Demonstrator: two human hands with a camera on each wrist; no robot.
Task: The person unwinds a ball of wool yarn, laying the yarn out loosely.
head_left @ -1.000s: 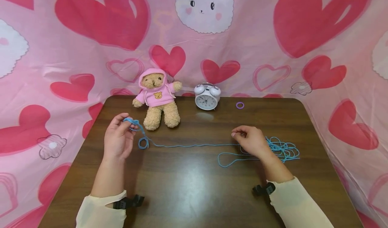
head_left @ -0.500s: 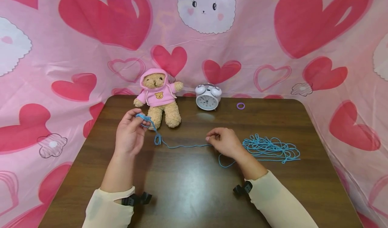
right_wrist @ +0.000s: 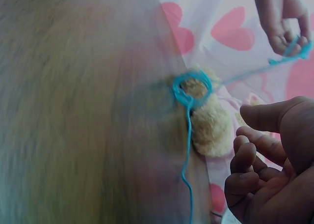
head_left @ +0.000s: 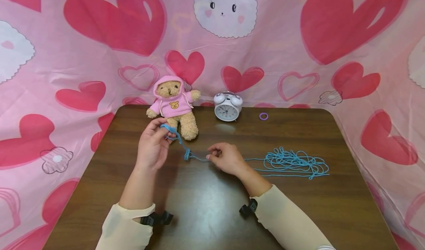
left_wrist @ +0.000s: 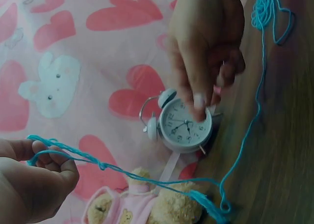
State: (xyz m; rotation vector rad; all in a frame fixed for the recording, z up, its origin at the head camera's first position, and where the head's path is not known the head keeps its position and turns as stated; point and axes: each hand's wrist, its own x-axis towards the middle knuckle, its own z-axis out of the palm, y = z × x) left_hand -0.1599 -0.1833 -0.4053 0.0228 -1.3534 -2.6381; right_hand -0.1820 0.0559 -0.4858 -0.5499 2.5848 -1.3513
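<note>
My left hand (head_left: 153,149) pinches a looped end of light blue cord (head_left: 168,128) between thumb and fingers, in front of the teddy bear. Below it dangles a small ring wound with the same cord (right_wrist: 208,89), hanging above the table. From this ring a single strand runs right to a loose heap of cord (head_left: 295,162) on the tabletop. My right hand (head_left: 227,159) hovers just right of the dangling ring. In the right wrist view its thumb (right_wrist: 267,117) stands apart from loosely curled fingers, nothing between them, and the strand passes clear of it.
A teddy bear (head_left: 174,108) in a pink hoodie sits at the back left of the brown wooden table (head_left: 206,220). Beside it stands a white twin-bell alarm clock (head_left: 227,108). A purple ring (head_left: 263,116) lies farther right. Pink heart-patterned cloth (head_left: 275,47) hangs behind.
My right hand has moved left from beside the cord heap, along the strand, toward the left hand. The left hand has shifted right with the cord, and the dangling ring has swung right and turned.
</note>
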